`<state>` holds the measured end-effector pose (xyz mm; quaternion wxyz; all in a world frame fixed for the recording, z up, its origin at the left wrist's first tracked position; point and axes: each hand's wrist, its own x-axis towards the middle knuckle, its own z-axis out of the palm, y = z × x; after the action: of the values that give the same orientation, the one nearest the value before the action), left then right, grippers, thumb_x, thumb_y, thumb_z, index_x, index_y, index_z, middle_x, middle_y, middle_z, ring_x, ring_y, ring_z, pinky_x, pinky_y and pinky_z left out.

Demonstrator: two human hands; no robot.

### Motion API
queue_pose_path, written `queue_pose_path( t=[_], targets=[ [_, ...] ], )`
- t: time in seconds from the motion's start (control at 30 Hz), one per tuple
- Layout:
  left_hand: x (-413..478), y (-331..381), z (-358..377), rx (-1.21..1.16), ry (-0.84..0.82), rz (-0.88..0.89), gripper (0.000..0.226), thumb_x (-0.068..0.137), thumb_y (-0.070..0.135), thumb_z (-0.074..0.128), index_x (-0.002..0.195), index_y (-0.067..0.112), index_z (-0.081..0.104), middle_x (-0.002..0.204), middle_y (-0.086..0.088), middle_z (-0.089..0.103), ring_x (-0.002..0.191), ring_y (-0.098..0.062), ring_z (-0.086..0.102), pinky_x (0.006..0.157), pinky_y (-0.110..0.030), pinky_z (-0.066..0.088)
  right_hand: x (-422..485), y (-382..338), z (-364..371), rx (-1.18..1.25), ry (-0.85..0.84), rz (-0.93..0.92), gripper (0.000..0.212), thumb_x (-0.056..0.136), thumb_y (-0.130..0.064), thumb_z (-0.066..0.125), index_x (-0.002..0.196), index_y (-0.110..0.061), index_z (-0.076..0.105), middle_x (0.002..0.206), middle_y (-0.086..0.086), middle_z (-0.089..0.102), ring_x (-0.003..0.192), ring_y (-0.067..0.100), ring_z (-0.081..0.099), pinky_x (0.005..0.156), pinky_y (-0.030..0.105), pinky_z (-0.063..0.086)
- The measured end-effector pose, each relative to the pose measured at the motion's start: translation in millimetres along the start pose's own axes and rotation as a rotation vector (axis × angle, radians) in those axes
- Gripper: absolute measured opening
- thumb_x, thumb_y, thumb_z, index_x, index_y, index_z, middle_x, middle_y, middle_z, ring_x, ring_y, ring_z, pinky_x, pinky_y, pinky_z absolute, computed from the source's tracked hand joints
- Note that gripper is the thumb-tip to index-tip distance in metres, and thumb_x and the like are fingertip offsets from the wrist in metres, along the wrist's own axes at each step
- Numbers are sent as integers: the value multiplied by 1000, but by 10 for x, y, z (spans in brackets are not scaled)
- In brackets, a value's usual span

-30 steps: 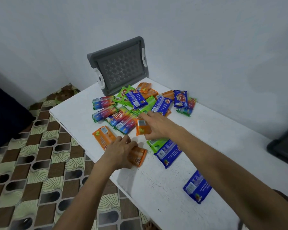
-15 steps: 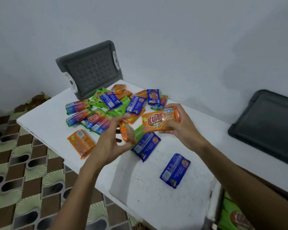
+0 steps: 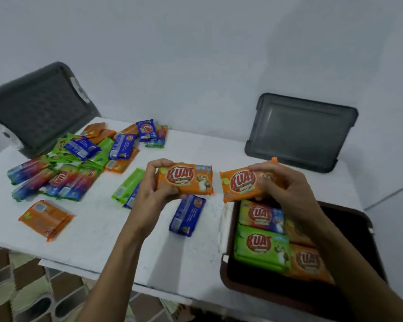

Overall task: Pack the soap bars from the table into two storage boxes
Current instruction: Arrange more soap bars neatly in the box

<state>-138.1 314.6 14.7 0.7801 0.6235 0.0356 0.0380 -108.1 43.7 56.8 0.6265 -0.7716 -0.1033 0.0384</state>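
One second earlier both hands are down on the counter [image 3: 98,242], each taking an orange bar at the edge of the pile [image 3: 79,159]. Now both bars are lifted and turned face up. The left hand [image 3: 149,189] grasps the left bar [image 3: 186,180], fingers curled around its left end. The right hand [image 3: 282,189] pinches the right bar [image 3: 240,184] at its right end. Half a second earlier the left bar is edge-on near the pile. Since then both travel to the right, and the right bar hangs now just over the far left corner of the box [image 3: 242,288].

For the task this means, we judge, that the picking step is finished and the placing step begins. The packed bars [image 3: 261,247] already lie flat in rows along the left side of the box. Many bars are left in the pile, so the task is far from done, and we see only one box.

About room: the right part of the box looks dark and free, but the right forearm hides some of it. The left rim of the box is directly under the right bar, so this bar must pass the rim before it goes down. Under the left bar lies a blue bar [image 3: 187,214] on the counter. A lid [image 3: 300,131] leans on the wall behind the box, well apart from the hands.
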Motion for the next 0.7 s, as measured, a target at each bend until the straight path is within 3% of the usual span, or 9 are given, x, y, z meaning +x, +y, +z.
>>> queue_pose_path(
  t=[0.13,0.27,0.37,0.53,0.7],
  targets=[
    [-5,-68,421,51,-90,31,36,77,3,53,109,18,60,109,-2,65,99,-26,65,69,-34,58,-420,30,-467,11,86,88,21,91,-6,62,104,-20,72,102,-1,72,88,20,73,65,28,58],
    [3,-181,846,59,-137,26,38,84,-5,54,113,19,61,104,9,68,97,-19,66,68,-30,58,-773,109,-815,-43,221,151,22,90,-11,64,105,-25,72,103,-5,71,88,18,73,69,35,61],
    [-2,-279,1088,65,-162,13,40,82,0,54,114,22,62,111,1,66,99,-17,66,68,-30,57,-916,218,-993,-93,281,202,20,92,-13,62,106,-25,70,102,-4,71,87,14,72,70,32,61],
    [-37,-412,1303,112,-179,-22,40,91,-3,52,120,24,59,114,2,64,105,-17,65,71,-31,57,-947,491,-1095,-163,288,280,16,94,-16,60,106,-24,68,109,-3,66,90,11,70,68,26,60],
    [-59,-445,1334,168,-162,-32,36,93,4,55,123,24,57,114,9,63,108,-15,64,77,-37,59,-927,795,-972,-203,295,375,14,97,-14,56,106,-21,63,111,-1,63,94,16,68,70,33,62]
  ],
)
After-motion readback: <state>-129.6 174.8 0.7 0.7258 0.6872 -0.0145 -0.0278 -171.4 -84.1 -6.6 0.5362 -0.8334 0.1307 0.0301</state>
